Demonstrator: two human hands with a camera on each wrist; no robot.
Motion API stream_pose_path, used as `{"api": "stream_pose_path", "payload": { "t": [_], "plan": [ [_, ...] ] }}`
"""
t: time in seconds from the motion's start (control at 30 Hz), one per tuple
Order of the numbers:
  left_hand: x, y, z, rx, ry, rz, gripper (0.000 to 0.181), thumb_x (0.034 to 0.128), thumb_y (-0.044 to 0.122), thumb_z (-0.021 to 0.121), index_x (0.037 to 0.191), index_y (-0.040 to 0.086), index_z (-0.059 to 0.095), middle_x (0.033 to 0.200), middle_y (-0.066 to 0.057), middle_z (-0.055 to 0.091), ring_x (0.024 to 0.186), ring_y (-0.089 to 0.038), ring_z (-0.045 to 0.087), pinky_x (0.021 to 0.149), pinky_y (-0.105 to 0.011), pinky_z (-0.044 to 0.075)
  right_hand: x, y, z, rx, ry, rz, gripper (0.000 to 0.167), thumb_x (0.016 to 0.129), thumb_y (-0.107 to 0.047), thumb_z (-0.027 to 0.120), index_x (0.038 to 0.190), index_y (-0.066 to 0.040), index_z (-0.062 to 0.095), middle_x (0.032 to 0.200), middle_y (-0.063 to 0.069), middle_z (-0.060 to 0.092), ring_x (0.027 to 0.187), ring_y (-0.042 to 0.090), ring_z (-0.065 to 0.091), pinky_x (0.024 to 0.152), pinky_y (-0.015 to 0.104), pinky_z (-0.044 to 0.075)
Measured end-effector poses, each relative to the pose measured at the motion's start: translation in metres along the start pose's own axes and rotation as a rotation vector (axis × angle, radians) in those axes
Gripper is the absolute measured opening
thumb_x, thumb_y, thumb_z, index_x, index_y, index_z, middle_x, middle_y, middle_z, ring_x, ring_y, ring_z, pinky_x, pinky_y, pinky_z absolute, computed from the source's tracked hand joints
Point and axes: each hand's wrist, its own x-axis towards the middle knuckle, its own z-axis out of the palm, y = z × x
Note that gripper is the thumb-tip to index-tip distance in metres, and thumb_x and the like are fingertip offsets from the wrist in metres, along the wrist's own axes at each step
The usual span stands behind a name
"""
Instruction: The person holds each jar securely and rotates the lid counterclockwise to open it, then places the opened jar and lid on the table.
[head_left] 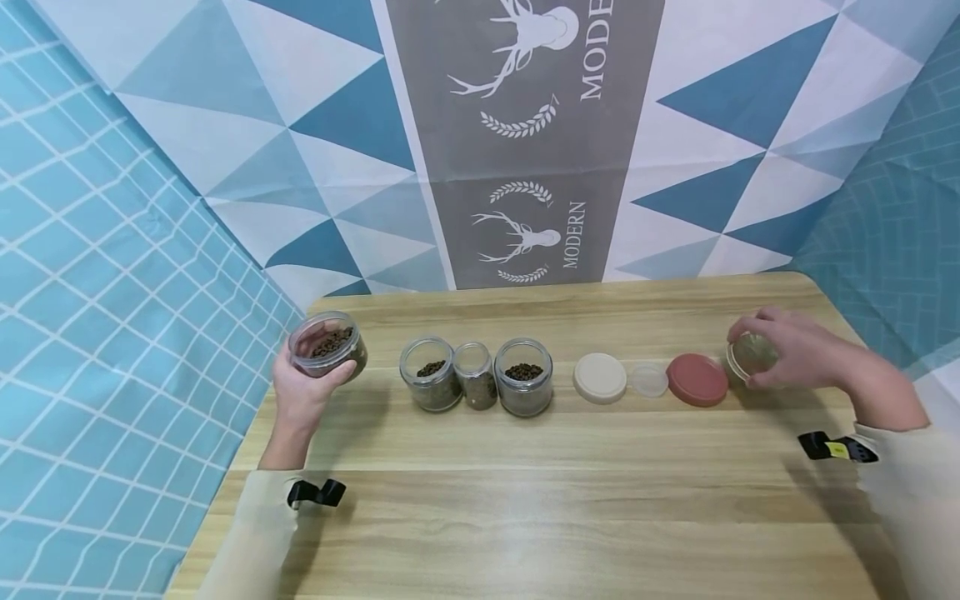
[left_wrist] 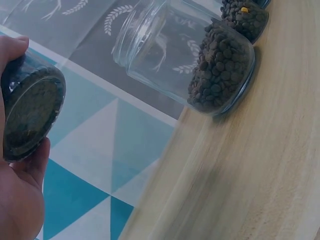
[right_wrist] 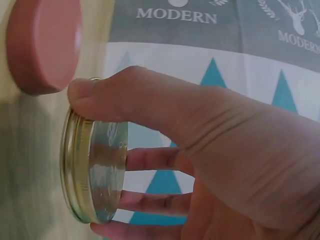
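Observation:
My left hand (head_left: 297, 398) holds a clear jar (head_left: 352, 360) of dark brown pellets above the table's left edge. In the head view its open mouth tilts towards me; the left wrist view shows the jar's base (left_wrist: 34, 112). At the right, my right hand (head_left: 813, 354) grips a gold-rimmed lid (right_wrist: 80, 170) with a clear, shiny top, thumb on one side and fingers on the other. Whether this lid touches the table is hard to tell. Just left of it lies a red lid (head_left: 697, 379).
Left of centre, two wide open jars (head_left: 431, 383) (head_left: 525, 387) flank a narrower jar (head_left: 476, 387), all partly filled with dark pellets. A cream lid (head_left: 600, 377) and a small translucent lid (head_left: 649, 380) lie between the jars and red lid. Patterned cloth (head_left: 337, 142) hangs behind the wooden table (head_left: 525, 500).

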Motion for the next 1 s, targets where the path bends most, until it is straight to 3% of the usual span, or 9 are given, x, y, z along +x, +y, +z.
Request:
{"api": "stream_pose_path", "payload": {
  "t": [0.17, 0.8, 1.0],
  "plan": [
    [-0.001, 0.001, 0.000, 0.052, 0.011, -0.048, 0.075, 0.0742, -0.023, 0.079, 0.142, 0.008, 0.067, 0.122, 0.016, 0.078, 0.121, -0.004, 0.070, 0.109, -0.016, 0.053, 0.002, 0.008, 0.010, 0.056, -0.060, 0.048, 0.061, 0.071, -0.017, 0.101, 0.124, -0.010, 0.071, 0.117, 0.022, 0.064, 0.103, 0.043, 0.059, 0.078, 0.051, 0.053],
    [-0.003, 0.000, 0.002, 0.062, -0.022, -0.058, 0.078, 0.0731, -0.025, 0.079, 0.140, 0.012, 0.062, 0.123, 0.016, 0.077, 0.119, 0.000, 0.071, 0.109, -0.015, 0.053, 0.006, 0.020, 0.035, 0.112, -0.155, 0.098, 0.063, 0.075, -0.014, 0.100, 0.128, -0.006, 0.066, 0.123, 0.035, 0.057, 0.108, 0.054, 0.056, 0.079, 0.062, 0.058],
    [-0.004, 0.002, 0.002, 0.060, -0.029, -0.065, 0.078, 0.0727, -0.026, 0.078, 0.139, 0.011, 0.060, 0.125, 0.015, 0.076, 0.120, -0.001, 0.071, 0.108, -0.014, 0.054, 0.005, 0.018, 0.033, 0.116, -0.163, 0.093, 0.079, 0.075, -0.019, 0.102, 0.140, -0.002, 0.062, 0.126, 0.039, 0.055, 0.111, 0.055, 0.057, 0.081, 0.064, 0.059]
  ]
}}
